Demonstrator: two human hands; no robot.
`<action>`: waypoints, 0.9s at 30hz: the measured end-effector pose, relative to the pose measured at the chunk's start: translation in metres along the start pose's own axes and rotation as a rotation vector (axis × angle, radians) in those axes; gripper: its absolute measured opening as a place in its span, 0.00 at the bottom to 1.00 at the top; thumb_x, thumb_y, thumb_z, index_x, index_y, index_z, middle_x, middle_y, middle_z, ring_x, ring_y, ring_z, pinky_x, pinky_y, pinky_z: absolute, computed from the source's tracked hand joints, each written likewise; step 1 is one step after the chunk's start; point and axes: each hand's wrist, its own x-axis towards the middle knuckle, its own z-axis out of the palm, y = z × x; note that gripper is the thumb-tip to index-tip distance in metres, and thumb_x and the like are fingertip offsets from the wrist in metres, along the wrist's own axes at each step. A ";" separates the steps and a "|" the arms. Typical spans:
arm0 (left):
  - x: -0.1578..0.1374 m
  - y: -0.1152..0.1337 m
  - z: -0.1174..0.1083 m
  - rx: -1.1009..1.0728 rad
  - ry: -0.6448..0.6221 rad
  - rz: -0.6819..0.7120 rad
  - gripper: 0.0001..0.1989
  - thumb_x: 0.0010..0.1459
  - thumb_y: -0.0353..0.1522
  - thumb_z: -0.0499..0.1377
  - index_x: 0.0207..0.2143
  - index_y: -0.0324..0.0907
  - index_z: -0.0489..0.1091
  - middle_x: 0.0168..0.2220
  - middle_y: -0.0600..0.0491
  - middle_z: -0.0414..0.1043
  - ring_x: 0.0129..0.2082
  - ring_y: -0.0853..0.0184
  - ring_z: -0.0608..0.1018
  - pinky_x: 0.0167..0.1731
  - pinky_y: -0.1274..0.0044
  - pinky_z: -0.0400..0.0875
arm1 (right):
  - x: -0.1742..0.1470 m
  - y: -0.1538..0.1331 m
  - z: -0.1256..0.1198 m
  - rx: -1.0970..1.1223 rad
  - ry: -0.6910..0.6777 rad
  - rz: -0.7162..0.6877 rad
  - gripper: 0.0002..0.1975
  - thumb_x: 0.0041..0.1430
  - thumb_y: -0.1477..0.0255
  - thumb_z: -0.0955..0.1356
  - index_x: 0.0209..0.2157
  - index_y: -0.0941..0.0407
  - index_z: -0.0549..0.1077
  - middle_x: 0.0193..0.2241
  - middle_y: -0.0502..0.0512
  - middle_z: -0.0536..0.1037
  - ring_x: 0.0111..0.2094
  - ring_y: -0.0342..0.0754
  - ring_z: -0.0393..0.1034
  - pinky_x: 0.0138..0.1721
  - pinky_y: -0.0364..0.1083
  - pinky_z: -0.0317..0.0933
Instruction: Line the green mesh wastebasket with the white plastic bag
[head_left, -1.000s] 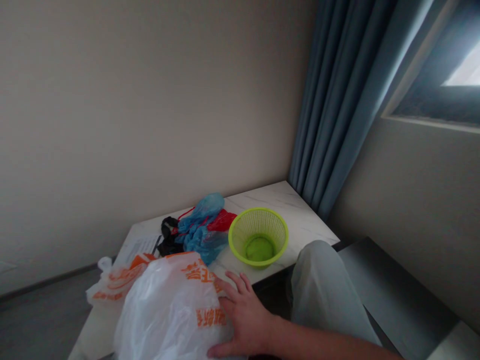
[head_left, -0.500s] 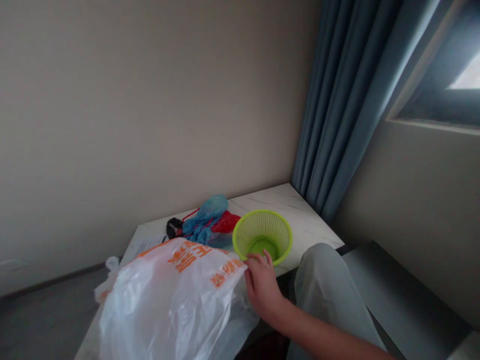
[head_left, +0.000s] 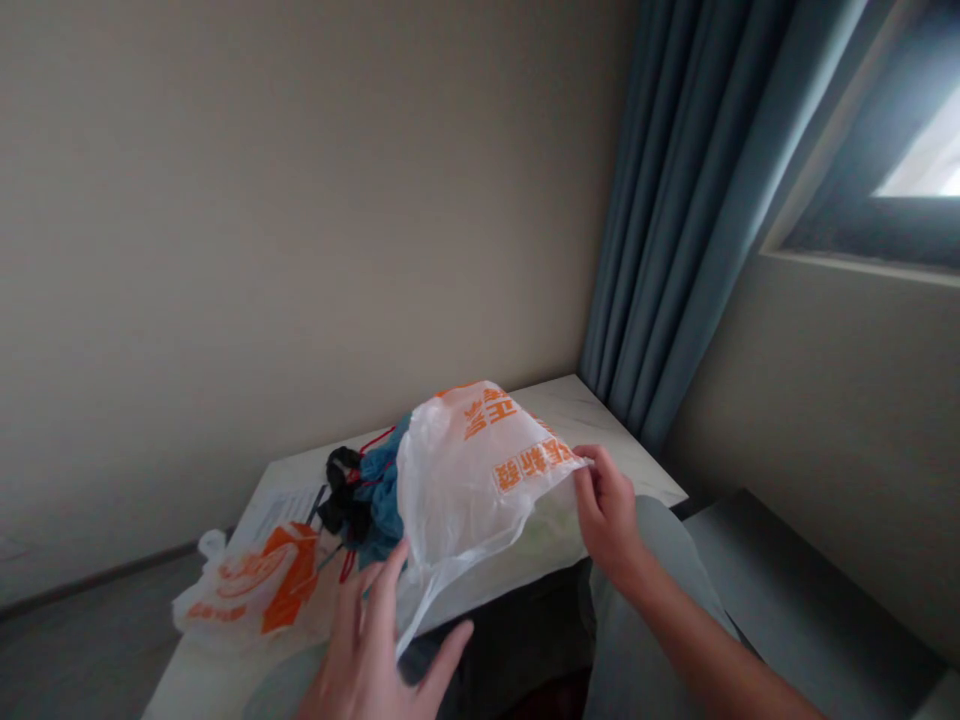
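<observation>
A white plastic bag [head_left: 457, 500] with orange printing hangs spread out above the table in front of me. My right hand [head_left: 609, 500] pinches its right corner. At the bag's lower left edge is my left hand [head_left: 379, 640], fingers apart and thumb stretched out, close to a hanging strip of the bag. Whether it touches the plastic I cannot tell. Behind the bag, the green basket shows only as a faint tint through the plastic.
On the marble-patterned table [head_left: 577, 410] lie crumpled blue bags [head_left: 384, 500], a black bag [head_left: 345, 505] and another white-and-orange bag [head_left: 262, 580]. A printed sheet [head_left: 281, 510] is at the left. My knee [head_left: 660, 560] is at the table's front right. A blue curtain [head_left: 660, 230] hangs in the corner.
The bag has swung up and right, now covering the basket and baring the left side of the table. My right hand moved right with its corner; my left hand has come into view.
</observation>
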 end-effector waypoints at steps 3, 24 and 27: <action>0.024 0.015 0.036 0.032 -0.076 0.023 0.23 0.64 0.41 0.53 0.59 0.44 0.62 0.49 0.43 0.74 0.46 0.55 0.79 0.38 0.68 0.77 | 0.012 -0.001 -0.008 -0.087 -0.032 0.012 0.07 0.65 0.70 0.60 0.41 0.54 0.68 0.16 0.41 0.60 0.17 0.41 0.54 0.22 0.42 0.45; 0.083 0.003 0.158 0.203 -0.523 0.273 0.19 0.62 0.23 0.49 0.54 0.40 0.65 0.41 0.45 0.77 0.43 0.58 0.77 0.49 0.67 0.64 | 0.047 0.093 0.013 -0.706 -0.662 -0.002 0.13 0.60 0.73 0.64 0.42 0.54 0.78 0.37 0.59 0.82 0.39 0.53 0.75 0.42 0.47 0.61; 0.084 0.001 0.161 0.144 -0.478 0.296 0.16 0.65 0.29 0.49 0.53 0.40 0.67 0.46 0.43 0.75 0.48 0.56 0.75 0.51 0.65 0.64 | 0.047 0.099 0.018 -0.761 -0.691 -0.102 0.11 0.59 0.69 0.66 0.37 0.54 0.80 0.38 0.61 0.81 0.43 0.56 0.73 0.52 0.53 0.58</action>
